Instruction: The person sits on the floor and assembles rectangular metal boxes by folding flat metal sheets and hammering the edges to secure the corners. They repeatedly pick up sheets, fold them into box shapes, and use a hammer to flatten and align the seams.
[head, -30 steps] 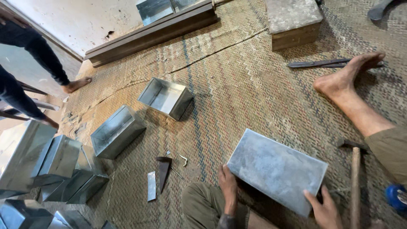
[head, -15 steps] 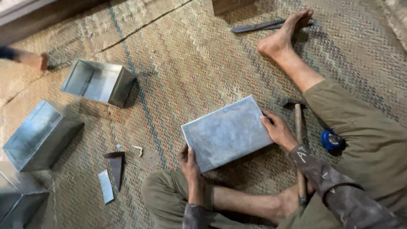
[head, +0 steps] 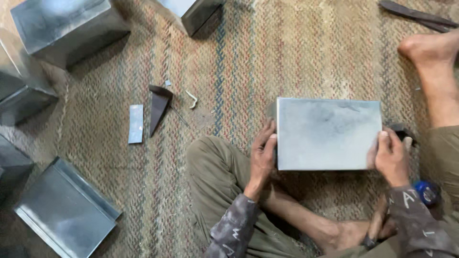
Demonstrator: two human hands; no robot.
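Seen from above, looking down at a seated person's lap and a woven straw mat (head: 296,57) striped in tan, red and blue.

Centre right: a flat rectangular grey sheet-metal box (head: 329,134), broad face up, held level just above the mat between both hands, in front of the folded legs in olive trousers.

Left hand (head: 263,155) clamped on the box's left edge, thumb on top near the upper corner, fingers (head: 260,143) curled down along the side, closed on the metal. Right hand (head: 392,157) gripping the right edge low down, thumb pressed on the top face by the lower right corner, remaining fingers wrapped behind and out of sight. Box spanning the whole gap between the two hands, touching both.

Just beyond the right hand, a dark hammer head (head: 404,134) partly hidden on the mat. Near the right forearm, a small blue round object (head: 427,191). A bare foot (head: 430,50) stretched out at upper right, with a long dark metal bar (head: 416,14) beyond it.

Left of the knee, well apart from the hands: a dark wedge-shaped metal tool (head: 158,105), a small flat grey metal strip (head: 136,123), a bent pale scrap (head: 192,99).

Along the left edge and top, several more grey sheet-metal boxes (head: 67,28), and an open metal tray (head: 64,208) at lower left.
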